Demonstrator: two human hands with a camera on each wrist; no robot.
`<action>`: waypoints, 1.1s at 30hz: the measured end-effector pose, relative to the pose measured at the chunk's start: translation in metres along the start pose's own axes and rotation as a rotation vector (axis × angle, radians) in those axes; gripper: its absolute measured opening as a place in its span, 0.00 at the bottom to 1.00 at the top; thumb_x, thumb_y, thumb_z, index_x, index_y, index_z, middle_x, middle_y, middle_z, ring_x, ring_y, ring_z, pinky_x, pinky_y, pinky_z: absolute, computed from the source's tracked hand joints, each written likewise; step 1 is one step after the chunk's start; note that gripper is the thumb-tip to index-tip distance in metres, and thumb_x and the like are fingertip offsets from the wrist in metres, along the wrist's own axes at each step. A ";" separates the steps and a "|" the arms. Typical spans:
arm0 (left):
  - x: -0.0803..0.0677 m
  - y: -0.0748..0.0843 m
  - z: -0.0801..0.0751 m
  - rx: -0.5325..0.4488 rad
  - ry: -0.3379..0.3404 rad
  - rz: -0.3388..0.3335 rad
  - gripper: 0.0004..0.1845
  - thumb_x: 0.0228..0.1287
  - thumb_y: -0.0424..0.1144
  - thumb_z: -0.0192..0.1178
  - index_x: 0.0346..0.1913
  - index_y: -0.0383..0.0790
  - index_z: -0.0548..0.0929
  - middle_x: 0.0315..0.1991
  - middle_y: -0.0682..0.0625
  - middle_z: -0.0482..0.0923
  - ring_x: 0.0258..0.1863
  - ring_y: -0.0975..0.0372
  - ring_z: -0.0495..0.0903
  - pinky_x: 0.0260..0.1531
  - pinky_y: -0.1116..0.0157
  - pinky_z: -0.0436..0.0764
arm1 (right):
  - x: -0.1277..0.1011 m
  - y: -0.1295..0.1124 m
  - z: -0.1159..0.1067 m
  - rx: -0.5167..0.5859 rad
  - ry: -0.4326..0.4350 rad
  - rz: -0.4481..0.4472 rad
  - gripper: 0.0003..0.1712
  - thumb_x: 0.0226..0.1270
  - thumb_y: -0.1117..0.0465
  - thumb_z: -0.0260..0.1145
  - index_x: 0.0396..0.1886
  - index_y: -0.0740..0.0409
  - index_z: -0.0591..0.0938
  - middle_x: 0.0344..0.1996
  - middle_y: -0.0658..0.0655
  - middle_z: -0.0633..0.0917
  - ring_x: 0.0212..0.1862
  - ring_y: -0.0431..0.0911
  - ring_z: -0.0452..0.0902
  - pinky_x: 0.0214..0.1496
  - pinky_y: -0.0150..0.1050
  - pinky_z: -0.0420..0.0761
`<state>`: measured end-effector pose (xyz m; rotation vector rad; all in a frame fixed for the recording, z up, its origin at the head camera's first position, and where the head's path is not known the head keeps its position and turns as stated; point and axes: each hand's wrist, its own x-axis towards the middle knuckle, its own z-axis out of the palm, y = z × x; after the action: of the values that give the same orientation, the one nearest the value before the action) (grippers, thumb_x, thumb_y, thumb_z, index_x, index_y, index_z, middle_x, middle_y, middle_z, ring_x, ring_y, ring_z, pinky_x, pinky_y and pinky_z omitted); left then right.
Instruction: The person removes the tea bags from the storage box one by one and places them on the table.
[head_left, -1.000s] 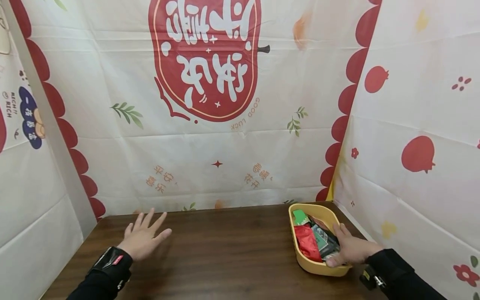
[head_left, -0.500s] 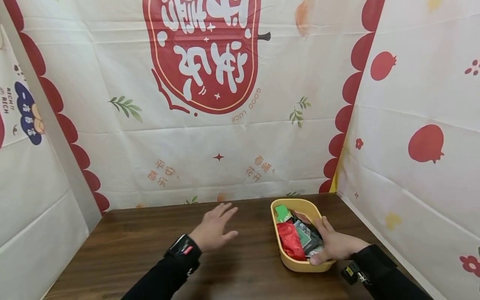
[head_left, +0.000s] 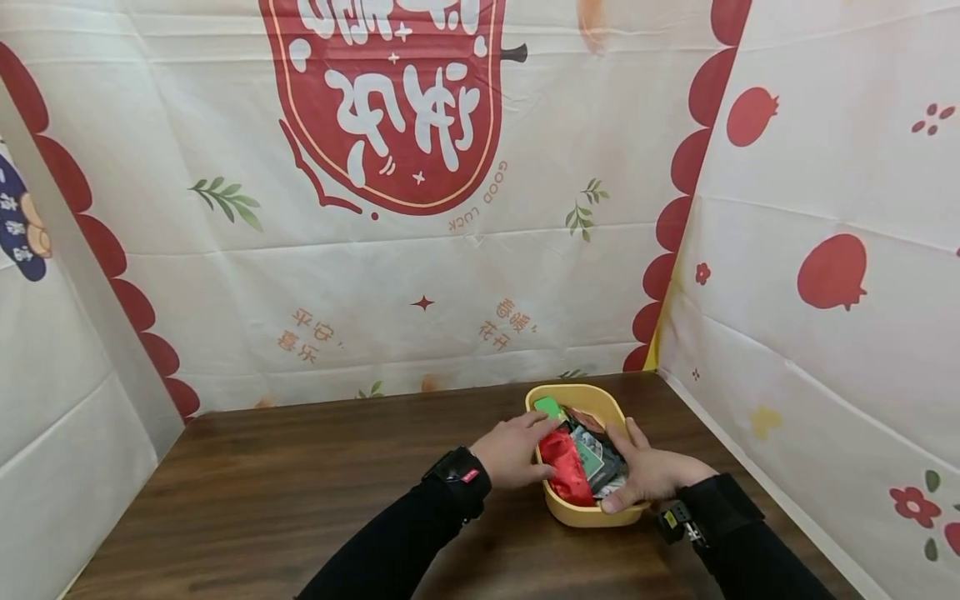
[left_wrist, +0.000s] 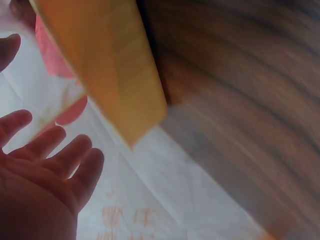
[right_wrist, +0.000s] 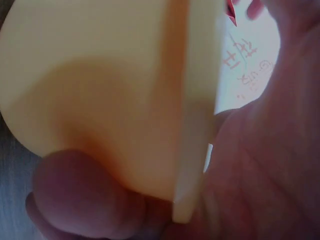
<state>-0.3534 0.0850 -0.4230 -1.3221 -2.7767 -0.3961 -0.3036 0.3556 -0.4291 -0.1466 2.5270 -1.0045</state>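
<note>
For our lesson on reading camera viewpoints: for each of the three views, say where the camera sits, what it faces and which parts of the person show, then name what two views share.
Head: worn on the head, looking forward and down at the wooden table; both black sleeves, left hand and right hand at the yellow basket.
Left wrist: close by the basket's outer wall, blurred; open fingers show.
Right wrist: pressed against the basket's side; thumb and palm show.
Shared: all three show the basket.

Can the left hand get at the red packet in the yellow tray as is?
Probably yes. The left hand is already at the near-left rim of the yellow tray, beside the red packet. The right hand holds the opposite rim and leaves the packet uncovered.
</note>
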 end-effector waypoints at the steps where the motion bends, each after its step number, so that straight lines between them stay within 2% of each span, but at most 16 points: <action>1: 0.004 0.002 0.003 -0.003 -0.015 -0.002 0.38 0.65 0.56 0.65 0.75 0.50 0.66 0.70 0.49 0.66 0.66 0.59 0.68 0.63 0.56 0.68 | 0.001 0.001 0.000 0.020 -0.001 0.011 0.82 0.42 0.40 0.83 0.80 0.58 0.35 0.71 0.71 0.20 0.65 0.81 0.43 0.32 0.52 0.83; 6: 0.013 0.010 0.013 -0.008 -0.066 -0.018 0.40 0.61 0.58 0.67 0.74 0.53 0.68 0.64 0.54 0.73 0.61 0.64 0.72 0.60 0.59 0.69 | 0.009 0.008 0.003 0.029 0.034 0.044 0.83 0.36 0.39 0.85 0.81 0.57 0.39 0.73 0.69 0.22 0.66 0.78 0.48 0.32 0.51 0.82; 12: 0.016 0.015 0.017 0.015 -0.042 -0.029 0.40 0.59 0.55 0.71 0.73 0.53 0.69 0.61 0.56 0.76 0.60 0.67 0.72 0.62 0.55 0.62 | 0.007 0.004 0.002 -0.027 0.004 -0.003 0.77 0.44 0.40 0.82 0.80 0.61 0.41 0.71 0.74 0.22 0.66 0.83 0.42 0.43 0.60 0.80; 18: 0.024 0.021 0.019 -0.063 -0.042 -0.042 0.52 0.54 0.52 0.76 0.78 0.57 0.57 0.61 0.57 0.76 0.58 0.68 0.74 0.61 0.57 0.63 | -0.001 0.000 -0.001 -0.027 -0.028 -0.017 0.74 0.49 0.41 0.80 0.80 0.59 0.40 0.69 0.76 0.22 0.61 0.83 0.49 0.39 0.56 0.82; 20: 0.025 0.021 0.018 -0.094 -0.051 -0.054 0.53 0.52 0.51 0.77 0.79 0.56 0.57 0.59 0.57 0.78 0.55 0.68 0.75 0.59 0.60 0.65 | -0.001 -0.002 0.000 -0.026 -0.030 -0.015 0.74 0.49 0.42 0.80 0.80 0.59 0.40 0.69 0.76 0.22 0.61 0.82 0.51 0.39 0.55 0.82; 23: 0.024 0.022 0.017 -0.110 -0.059 -0.041 0.45 0.52 0.49 0.78 0.73 0.52 0.69 0.52 0.60 0.81 0.48 0.69 0.77 0.55 0.65 0.68 | -0.002 -0.005 0.001 -0.010 -0.018 0.010 0.73 0.50 0.44 0.81 0.80 0.61 0.40 0.69 0.75 0.22 0.60 0.80 0.53 0.38 0.56 0.82; 26: 0.022 0.022 0.014 -0.124 -0.061 0.025 0.27 0.53 0.45 0.78 0.57 0.51 0.81 0.41 0.64 0.80 0.40 0.71 0.76 0.44 0.72 0.70 | -0.003 -0.008 0.002 0.007 -0.002 0.046 0.72 0.50 0.47 0.81 0.80 0.62 0.41 0.70 0.73 0.23 0.58 0.79 0.57 0.34 0.58 0.82; 29: 0.018 0.021 0.009 -0.177 -0.057 0.083 0.16 0.55 0.41 0.76 0.45 0.53 0.82 0.33 0.65 0.77 0.33 0.72 0.74 0.35 0.77 0.71 | -0.002 -0.007 0.001 0.013 -0.009 0.055 0.69 0.53 0.48 0.79 0.80 0.62 0.41 0.70 0.73 0.22 0.57 0.79 0.58 0.35 0.60 0.82; 33: 0.010 0.019 0.002 -0.229 -0.030 0.150 0.11 0.58 0.36 0.74 0.40 0.51 0.83 0.32 0.66 0.77 0.31 0.75 0.73 0.33 0.80 0.71 | 0.001 -0.006 -0.001 0.023 -0.030 0.045 0.68 0.56 0.48 0.78 0.79 0.62 0.39 0.69 0.74 0.21 0.58 0.81 0.55 0.35 0.63 0.81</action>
<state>-0.3453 0.1043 -0.4197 -1.5831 -2.6966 -0.7079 -0.3051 0.3517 -0.4253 -0.0972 2.4793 -1.0067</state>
